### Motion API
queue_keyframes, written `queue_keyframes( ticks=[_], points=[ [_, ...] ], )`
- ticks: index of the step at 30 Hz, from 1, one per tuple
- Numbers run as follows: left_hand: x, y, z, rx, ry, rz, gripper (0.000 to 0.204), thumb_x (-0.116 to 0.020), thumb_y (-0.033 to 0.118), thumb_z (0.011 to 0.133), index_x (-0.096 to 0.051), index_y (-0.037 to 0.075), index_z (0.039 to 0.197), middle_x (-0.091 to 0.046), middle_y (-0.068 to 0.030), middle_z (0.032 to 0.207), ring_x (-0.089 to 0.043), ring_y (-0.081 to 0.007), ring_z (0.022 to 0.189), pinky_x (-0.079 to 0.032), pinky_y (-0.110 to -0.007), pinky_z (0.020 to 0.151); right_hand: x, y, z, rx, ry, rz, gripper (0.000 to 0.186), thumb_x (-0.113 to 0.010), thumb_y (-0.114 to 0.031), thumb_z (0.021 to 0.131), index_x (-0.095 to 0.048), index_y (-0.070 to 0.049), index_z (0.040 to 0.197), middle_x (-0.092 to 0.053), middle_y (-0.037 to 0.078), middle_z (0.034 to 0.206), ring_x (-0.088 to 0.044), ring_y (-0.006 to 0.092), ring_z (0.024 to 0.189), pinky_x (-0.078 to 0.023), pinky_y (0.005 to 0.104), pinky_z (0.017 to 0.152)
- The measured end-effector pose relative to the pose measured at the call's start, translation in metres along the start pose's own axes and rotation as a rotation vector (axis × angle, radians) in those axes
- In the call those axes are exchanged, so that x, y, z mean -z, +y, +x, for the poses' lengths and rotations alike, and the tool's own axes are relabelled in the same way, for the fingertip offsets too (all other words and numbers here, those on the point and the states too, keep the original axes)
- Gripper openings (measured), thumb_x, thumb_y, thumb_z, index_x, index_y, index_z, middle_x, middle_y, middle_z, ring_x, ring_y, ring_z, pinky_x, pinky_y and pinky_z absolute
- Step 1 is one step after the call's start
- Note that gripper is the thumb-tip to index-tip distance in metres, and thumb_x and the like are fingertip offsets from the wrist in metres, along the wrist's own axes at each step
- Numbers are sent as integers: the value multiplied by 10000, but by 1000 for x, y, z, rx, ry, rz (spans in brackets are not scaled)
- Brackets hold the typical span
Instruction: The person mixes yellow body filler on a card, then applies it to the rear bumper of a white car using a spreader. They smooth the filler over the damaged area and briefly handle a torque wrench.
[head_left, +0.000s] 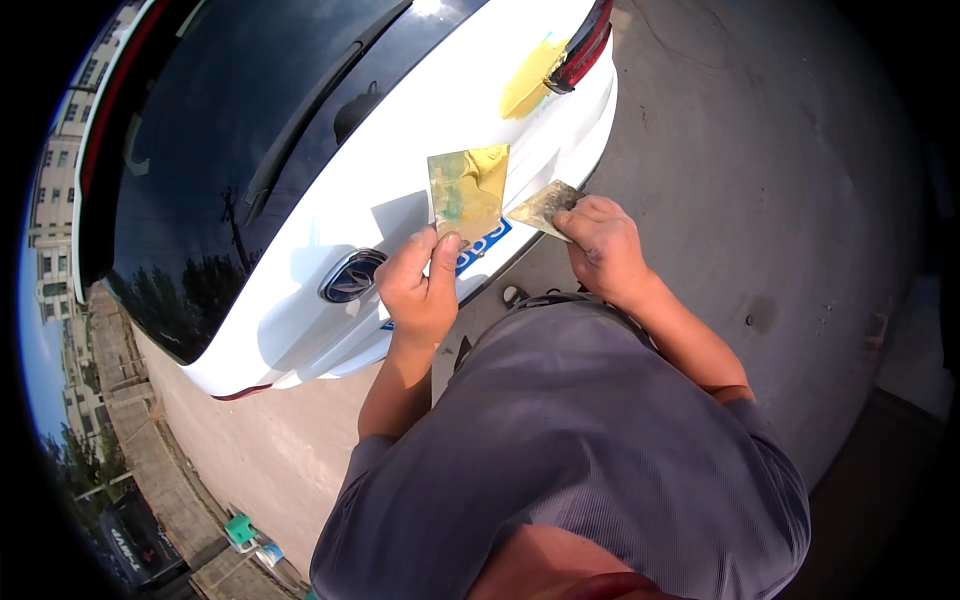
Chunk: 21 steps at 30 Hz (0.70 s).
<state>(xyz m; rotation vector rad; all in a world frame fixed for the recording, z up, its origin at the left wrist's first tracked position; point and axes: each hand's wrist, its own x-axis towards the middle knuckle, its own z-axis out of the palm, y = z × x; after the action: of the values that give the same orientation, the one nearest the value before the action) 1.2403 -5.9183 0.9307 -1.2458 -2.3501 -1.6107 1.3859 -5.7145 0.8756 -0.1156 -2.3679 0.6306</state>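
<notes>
My left hand is closed on the lower edge of a flat, squarish putty board. Yellow putty and green smears cover its face, thickest at the upper right. A thin putty spreader, stained dark and yellowish, is pinched in my right hand. Its left corner comes close to the board's right edge; whether they touch I cannot tell. Beyond both hands stands the back of a white car. Yellow putty coats a patch of its body beside the right tail light.
The car's dark rear window carries a wiper. A round emblem and a blue licence plate lie just past my hands. Grey concrete ground spreads to the right. A green container stands at the lower left.
</notes>
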Motion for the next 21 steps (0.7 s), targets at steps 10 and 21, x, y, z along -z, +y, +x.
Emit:
queue_keyframes(
  ticks=[10,21],
  points=[
    [57,-31,112,99,155,-308,267,-598,91,997,-611,-147,1118,-691,-205,980,-711,-262,788,-553,-279,664,-45,43,26,-1075,507,1295,220,-692,-100,913,-655,-2,1106,-685,45,981,-617,126,841,-482,264,788],
    [-12,-61,220,-16,-197,-455,216,-600,57,992,-615,-152,1047,-682,-201,939,-697,-266,749,-586,-321,682,-113,81,48,-451,677,254,171,-685,98,752,-636,23,898,-621,144,806,-629,324,785,-525,345,723]
  ],
)
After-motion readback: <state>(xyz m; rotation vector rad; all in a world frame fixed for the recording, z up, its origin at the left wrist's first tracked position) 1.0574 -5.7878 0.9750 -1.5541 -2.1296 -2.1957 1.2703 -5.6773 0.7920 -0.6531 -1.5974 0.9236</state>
